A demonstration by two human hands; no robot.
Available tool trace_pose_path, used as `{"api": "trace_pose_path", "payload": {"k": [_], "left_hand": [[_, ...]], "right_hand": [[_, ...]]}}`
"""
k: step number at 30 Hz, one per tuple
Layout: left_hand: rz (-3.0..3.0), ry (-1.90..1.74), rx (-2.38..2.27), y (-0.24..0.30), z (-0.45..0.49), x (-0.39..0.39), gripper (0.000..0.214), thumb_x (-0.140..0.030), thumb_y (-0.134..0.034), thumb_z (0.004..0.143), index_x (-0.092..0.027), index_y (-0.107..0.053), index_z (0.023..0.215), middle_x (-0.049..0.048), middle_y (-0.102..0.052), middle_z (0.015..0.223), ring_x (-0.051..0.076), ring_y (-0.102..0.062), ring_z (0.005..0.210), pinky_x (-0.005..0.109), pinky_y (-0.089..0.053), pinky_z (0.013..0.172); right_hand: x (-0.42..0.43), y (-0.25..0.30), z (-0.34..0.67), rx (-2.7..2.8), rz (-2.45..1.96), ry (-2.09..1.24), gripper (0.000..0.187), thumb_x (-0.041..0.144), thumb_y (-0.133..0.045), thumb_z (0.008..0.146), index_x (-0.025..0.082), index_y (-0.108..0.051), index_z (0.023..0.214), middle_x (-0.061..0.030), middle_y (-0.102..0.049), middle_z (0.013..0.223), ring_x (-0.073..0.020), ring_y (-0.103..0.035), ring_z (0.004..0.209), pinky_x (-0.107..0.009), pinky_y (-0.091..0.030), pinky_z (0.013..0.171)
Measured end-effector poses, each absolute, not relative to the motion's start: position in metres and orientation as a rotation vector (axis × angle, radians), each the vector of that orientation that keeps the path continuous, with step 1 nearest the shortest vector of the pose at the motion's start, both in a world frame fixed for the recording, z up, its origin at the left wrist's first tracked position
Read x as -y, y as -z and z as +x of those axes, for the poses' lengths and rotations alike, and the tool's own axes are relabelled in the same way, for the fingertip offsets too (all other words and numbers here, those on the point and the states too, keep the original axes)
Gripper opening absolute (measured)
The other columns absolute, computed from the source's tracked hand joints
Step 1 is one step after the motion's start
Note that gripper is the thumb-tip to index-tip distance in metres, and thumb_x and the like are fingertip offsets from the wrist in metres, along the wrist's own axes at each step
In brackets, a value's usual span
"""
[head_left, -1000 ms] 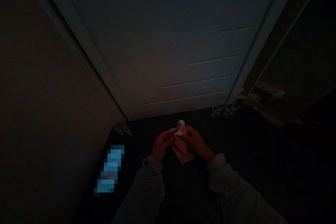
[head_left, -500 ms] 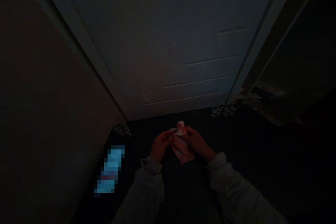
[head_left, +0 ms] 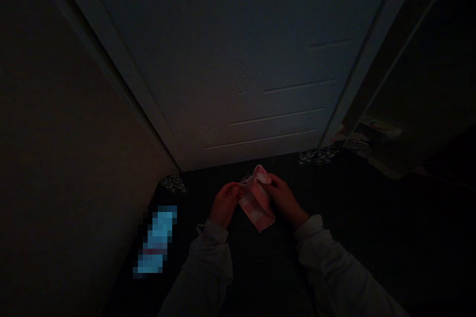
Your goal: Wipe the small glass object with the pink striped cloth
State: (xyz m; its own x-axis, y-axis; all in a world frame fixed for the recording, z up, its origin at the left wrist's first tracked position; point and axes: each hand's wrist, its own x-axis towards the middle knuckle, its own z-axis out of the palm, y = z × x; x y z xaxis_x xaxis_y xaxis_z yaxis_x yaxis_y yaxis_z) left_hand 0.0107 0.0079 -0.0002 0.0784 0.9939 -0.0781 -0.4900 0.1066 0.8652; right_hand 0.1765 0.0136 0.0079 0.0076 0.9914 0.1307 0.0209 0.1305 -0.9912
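Observation:
In the dim head view, a pink-and-white checked cloth [head_left: 258,205] hangs between my two hands above the dark tabletop. My left hand [head_left: 225,203] is closed at the cloth's upper left edge, its fingertips pinching a small clear glass [head_left: 246,179] that is hard to make out and partly covered. My right hand [head_left: 284,200] grips the bunched upper right part of the cloth, with the thumb and fingers on it. The cloth's lower corner dangles free.
Small clear glasses [head_left: 173,183] stand in a cluster at the left, and more glasses [head_left: 318,155] at the back right. A lit, pixelated screen [head_left: 156,240] lies at left. A white panel [head_left: 260,59] with embossed hearts rises behind; a box [head_left: 381,129] sits right.
The cloth has opened out and turned, showing more of its checks. My right hand has shifted slightly right, my left fingers slightly left, and more of the clear glass shows.

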Motion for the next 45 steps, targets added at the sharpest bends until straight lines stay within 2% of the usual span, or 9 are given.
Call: {"api": "trace_pose_path", "payload": {"k": [6,11,16,23,28,38,45], "left_hand": [[0.749,-1.284,-0.839,0.001,0.011,-0.007,0.023,-0.024,-0.064,0.064,-0.015,-0.058,0.084,0.0038,-0.062,0.083,0.011,-0.057,0.073,0.026,-0.043,0.072],[0.912,-1.200,-0.831,0.003,0.021,-0.002,0.025,-0.023,-0.065,0.063,-0.015,-0.059,0.086,0.0056,-0.063,0.091,0.017,-0.056,0.086,0.030,-0.041,0.080],[0.969,-1.178,-0.863,0.004,0.023,-0.002,0.027,-0.023,-0.065,0.061,-0.016,-0.060,0.086,0.0053,-0.064,0.092,0.019,-0.056,0.090,0.033,-0.039,0.084],[0.962,-1.159,-0.908,0.000,0.025,-0.001,0.027,-0.023,-0.066,0.059,-0.016,-0.061,0.085,0.0062,-0.065,0.090,0.019,-0.057,0.087,0.033,-0.040,0.081],[1.002,-1.157,-0.874,0.003,0.026,0.000,0.026,-0.021,-0.065,0.061,-0.016,-0.061,0.086,0.0058,-0.064,0.090,0.018,-0.057,0.085,0.032,-0.040,0.081],[0.984,-1.178,-0.938,0.005,0.022,-0.003,0.029,-0.021,-0.066,0.060,-0.018,-0.060,0.088,0.0056,-0.064,0.091,0.018,-0.057,0.087,0.034,-0.039,0.081],[1.069,-1.199,-0.971,0.006,0.019,-0.004,0.031,-0.023,-0.066,0.059,-0.017,-0.061,0.089,0.0047,-0.063,0.090,0.018,-0.056,0.086,0.034,-0.039,0.081]], "right_hand": [[-0.015,-0.008,0.176,1.169,-1.035,-1.114,0.030,0.038,-0.052,0.070,0.020,-0.052,0.094,-0.0025,-0.059,0.093,-0.0193,-0.053,0.089,-0.031,-0.041,0.078],[-0.010,-0.004,0.167,1.361,-1.112,-1.083,0.036,0.040,-0.051,0.071,0.021,-0.049,0.101,-0.0041,-0.057,0.100,-0.0187,-0.053,0.092,-0.031,-0.040,0.080],[-0.005,-0.005,0.163,1.506,-1.141,-1.044,0.035,0.039,-0.050,0.073,0.021,-0.049,0.102,-0.0057,-0.054,0.110,-0.0177,-0.050,0.100,-0.031,-0.037,0.085],[-0.003,-0.007,0.164,1.534,-1.262,-0.958,0.027,0.041,-0.041,0.077,0.021,-0.052,0.091,-0.0050,-0.061,0.090,-0.0172,-0.056,0.078,-0.028,-0.041,0.068],[-0.004,-0.006,0.165,1.529,-1.333,-0.877,0.027,0.044,-0.038,0.077,0.020,-0.051,0.080,-0.0030,-0.059,0.077,-0.0169,-0.054,0.071,-0.027,-0.039,0.065],[-0.008,0.002,0.163,1.462,-1.339,-0.872,0.033,0.045,-0.033,0.079,0.019,-0.052,0.086,-0.0058,-0.058,0.088,-0.0191,-0.053,0.081,-0.030,-0.039,0.070],[-0.010,0.004,0.166,1.399,-1.257,-0.997,0.032,0.046,-0.039,0.075,0.019,-0.054,0.083,-0.0035,-0.059,0.079,-0.0175,-0.053,0.074,-0.028,-0.040,0.064]]}}
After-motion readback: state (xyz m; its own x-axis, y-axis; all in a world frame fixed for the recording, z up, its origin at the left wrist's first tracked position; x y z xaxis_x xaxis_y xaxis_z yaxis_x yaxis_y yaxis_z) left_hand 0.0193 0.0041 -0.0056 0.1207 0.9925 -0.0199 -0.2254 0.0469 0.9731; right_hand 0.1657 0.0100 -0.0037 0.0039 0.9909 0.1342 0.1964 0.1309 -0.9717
